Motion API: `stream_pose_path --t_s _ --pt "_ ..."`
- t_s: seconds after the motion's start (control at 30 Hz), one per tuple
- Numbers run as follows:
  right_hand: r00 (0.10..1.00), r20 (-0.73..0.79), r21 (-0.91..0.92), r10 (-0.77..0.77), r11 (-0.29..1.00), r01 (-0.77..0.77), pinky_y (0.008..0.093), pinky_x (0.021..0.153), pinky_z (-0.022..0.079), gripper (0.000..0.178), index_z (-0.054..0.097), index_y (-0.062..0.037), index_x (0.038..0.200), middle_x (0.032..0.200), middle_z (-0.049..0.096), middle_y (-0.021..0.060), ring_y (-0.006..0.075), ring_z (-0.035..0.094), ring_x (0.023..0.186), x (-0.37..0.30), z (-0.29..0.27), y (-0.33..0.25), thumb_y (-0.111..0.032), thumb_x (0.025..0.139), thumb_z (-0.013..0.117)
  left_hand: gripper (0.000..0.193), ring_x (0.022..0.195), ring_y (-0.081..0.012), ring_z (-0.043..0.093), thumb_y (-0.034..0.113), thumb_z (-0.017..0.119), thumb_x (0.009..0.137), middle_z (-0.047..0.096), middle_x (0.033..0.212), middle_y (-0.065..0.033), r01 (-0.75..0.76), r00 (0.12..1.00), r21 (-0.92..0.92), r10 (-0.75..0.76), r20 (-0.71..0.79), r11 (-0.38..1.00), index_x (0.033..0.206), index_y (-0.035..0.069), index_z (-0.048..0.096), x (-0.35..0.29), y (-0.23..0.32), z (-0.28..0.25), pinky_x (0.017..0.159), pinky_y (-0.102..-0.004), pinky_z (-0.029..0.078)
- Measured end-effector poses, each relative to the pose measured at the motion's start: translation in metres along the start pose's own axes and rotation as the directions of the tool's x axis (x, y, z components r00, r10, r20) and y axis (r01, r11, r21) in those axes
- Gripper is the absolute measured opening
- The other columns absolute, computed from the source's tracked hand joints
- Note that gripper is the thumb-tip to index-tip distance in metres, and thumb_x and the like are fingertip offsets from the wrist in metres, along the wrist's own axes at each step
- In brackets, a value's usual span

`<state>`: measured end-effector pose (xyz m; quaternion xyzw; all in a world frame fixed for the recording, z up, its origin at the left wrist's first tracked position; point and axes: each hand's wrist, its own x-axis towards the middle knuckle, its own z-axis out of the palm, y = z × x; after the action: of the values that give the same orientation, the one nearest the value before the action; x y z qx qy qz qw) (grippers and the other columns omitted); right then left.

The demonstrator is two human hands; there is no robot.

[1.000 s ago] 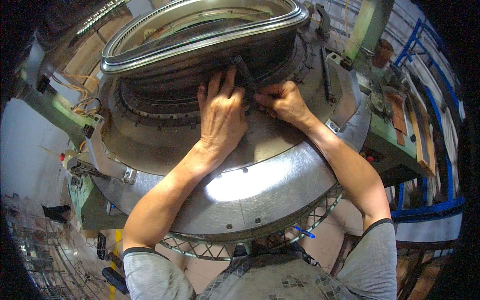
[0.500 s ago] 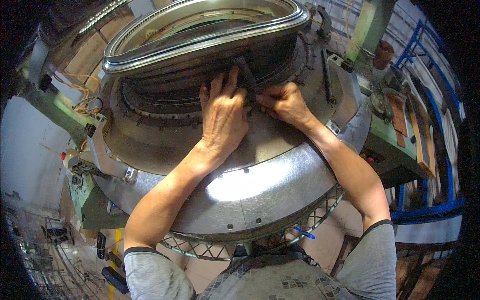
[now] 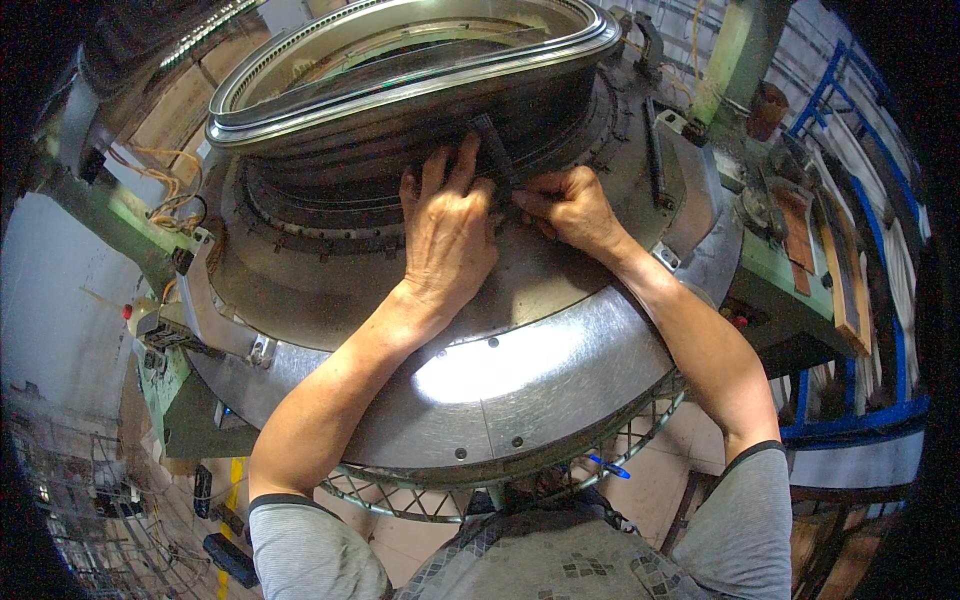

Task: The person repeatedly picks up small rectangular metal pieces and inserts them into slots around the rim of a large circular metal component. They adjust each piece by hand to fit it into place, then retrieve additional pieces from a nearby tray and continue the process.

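A large round metal machine holds a dark, ribbed drum [image 3: 340,165] under a shiny metal rim [image 3: 400,95]. My left hand [image 3: 447,225] rests at the drum's near side, its longer fingers stretched up toward the drum wall; its thumb side is partly hidden. Just right of those fingertips, a dark narrow strip [image 3: 492,145] leans against the drum, its lower end between my hands. My right hand [image 3: 572,208] is closed in a pinch at that lower end. What its fingertips grip is too dark and small to make out.
A broad polished ring plate [image 3: 520,370] curves along the machine's near edge. Green frame posts [image 3: 120,230] stand around it. A dark rod [image 3: 655,150] lies at the right. Blue racking [image 3: 850,415] with white material stands beyond, and a wooden frame [image 3: 845,280] nearer.
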<state>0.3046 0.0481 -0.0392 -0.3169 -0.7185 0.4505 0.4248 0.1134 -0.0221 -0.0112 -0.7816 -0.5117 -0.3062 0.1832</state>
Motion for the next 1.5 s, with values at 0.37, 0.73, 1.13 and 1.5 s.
stream_pose_path --t_s 0.37,0.73,1.13,1.5 --pt "1.000 -0.021 -0.044 -0.006 0.999 0.006 0.0299 0.062 0.050 0.015 0.076 0.0002 0.088 0.075 0.073 0.0027 0.0087 0.058 0.067 -0.0001 0.0009 -0.0010 -0.014 0.087 0.071 0.043 0.131 -0.0429 0.044 0.013 0.079 0.070 0.045 0.151 -0.0191 -0.007 1.000 -0.006 0.007 0.011 1.000 0.111 0.004 0.068 0.0014 0.0003 -0.0023 0.108 -0.0570 0.036" --pt "0.999 -0.033 -0.093 -0.006 0.996 0.003 0.0310 0.064 0.051 0.018 0.076 0.0016 0.089 0.075 0.073 0.0055 0.0097 0.059 0.068 0.0008 0.0007 0.0005 -0.015 0.086 0.072 0.040 0.132 -0.0423 0.044 0.015 0.079 0.070 0.041 0.155 -0.0175 0.003 0.997 0.036 -0.006 0.073 0.999 0.108 0.005 0.069 0.0016 0.0003 -0.0026 0.108 -0.0585 0.035" --pt "0.999 -0.046 -0.110 0.002 0.994 -0.007 0.0318 0.066 0.052 0.020 0.076 0.0018 0.092 0.079 0.075 0.0065 0.0105 0.062 0.070 -0.0006 0.0014 -0.0030 -0.016 0.086 0.072 0.042 0.133 -0.0412 0.041 0.018 0.079 0.070 0.040 0.156 -0.0154 -0.008 0.997 0.059 0.004 0.072 0.998 0.109 0.006 0.069 0.0014 -0.0005 -0.0015 0.109 -0.0593 0.031" --pt "0.999 -0.047 -0.184 0.024 0.982 -0.032 0.0321 0.064 0.051 0.022 0.076 0.0003 0.091 0.074 0.074 0.0081 0.0096 0.059 0.066 -0.0003 -0.0008 -0.0009 -0.020 0.086 0.073 0.040 0.134 -0.0413 0.040 0.019 0.079 0.071 0.039 0.158 -0.0133 -0.014 0.996 0.057 0.009 0.088 0.998 0.108 0.007 0.069 0.0010 -0.0014 -0.0021 0.105 -0.0641 0.033"
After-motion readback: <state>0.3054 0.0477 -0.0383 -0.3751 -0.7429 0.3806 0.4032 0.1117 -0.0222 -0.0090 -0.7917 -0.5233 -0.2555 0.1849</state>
